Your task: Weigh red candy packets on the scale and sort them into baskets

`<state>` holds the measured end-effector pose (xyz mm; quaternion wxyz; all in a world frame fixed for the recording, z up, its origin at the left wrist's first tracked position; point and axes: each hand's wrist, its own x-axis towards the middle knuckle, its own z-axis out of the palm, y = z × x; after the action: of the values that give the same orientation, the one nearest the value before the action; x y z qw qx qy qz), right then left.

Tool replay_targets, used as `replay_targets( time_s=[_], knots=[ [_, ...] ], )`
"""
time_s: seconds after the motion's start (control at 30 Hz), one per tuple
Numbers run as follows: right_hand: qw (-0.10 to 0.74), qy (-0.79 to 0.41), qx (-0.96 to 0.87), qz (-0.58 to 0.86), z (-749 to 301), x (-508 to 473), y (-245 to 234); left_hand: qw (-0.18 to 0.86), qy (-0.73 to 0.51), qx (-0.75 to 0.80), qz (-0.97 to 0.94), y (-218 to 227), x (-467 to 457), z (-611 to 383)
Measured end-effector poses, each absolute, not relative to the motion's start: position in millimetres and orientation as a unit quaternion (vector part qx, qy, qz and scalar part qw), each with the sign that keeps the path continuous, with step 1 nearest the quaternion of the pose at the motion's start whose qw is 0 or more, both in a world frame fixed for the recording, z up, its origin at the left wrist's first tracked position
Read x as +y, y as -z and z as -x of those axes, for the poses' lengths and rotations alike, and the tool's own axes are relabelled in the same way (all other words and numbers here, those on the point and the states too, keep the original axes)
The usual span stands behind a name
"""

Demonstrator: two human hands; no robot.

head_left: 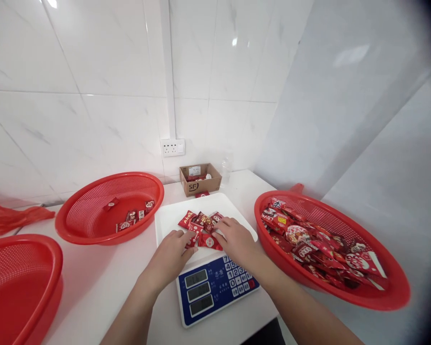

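A white and blue electronic scale (219,287) stands on the white counter before me, with several red candy packets (201,223) lying on its white pan (165,220). My left hand (172,254) rests on the pan, fingers curled over a red packet at the pile's near edge. My right hand (237,239) lies beside it, fingers bent over the packets on the right of the pile. What either hand actually grips is hidden under the fingers.
A red mesh basket (380,292) heaped with red packets sits at the right. Another red basket (93,230) at the back left holds a few packets, and a third (39,297) is at the near left. A small cardboard box (200,179) stands by the wall, below a wall socket (172,147).
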<state>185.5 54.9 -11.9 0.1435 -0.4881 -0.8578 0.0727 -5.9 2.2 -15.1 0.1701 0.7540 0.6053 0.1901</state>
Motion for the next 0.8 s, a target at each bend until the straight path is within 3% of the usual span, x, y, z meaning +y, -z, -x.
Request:
replay_targets(
  time_s=[0.1, 0.27, 0.4, 0.63, 0.8],
  knots=[
    [0.175, -0.075, -0.884, 0.426, -181.7, 59.2, 18.1, 0.176, -0.193, 0.598, -0.758, 16.0, 1.4, 6.1],
    [0.122, -0.090, -0.881, 0.448, -176.4, 72.6, 24.6, 0.183, -0.189, 0.589, -0.764, 15.4, -0.4, 6.2],
    [0.129, -0.069, -0.872, 0.466, -171.4, 78.7, 21.2, 0.176, -0.201, 0.586, -0.764, 13.5, -0.3, 4.5],
    [0.106, -0.107, -0.929, 0.339, -144.8, 74.0, 22.9, 0.148, -0.286, 0.645, -0.693, 12.6, 3.8, 8.2],
    [0.085, -0.122, -0.933, 0.329, -142.8, 77.1, 35.3, 0.114, -0.322, 0.650, -0.679, 12.9, 4.7, 15.0]
  ],
)
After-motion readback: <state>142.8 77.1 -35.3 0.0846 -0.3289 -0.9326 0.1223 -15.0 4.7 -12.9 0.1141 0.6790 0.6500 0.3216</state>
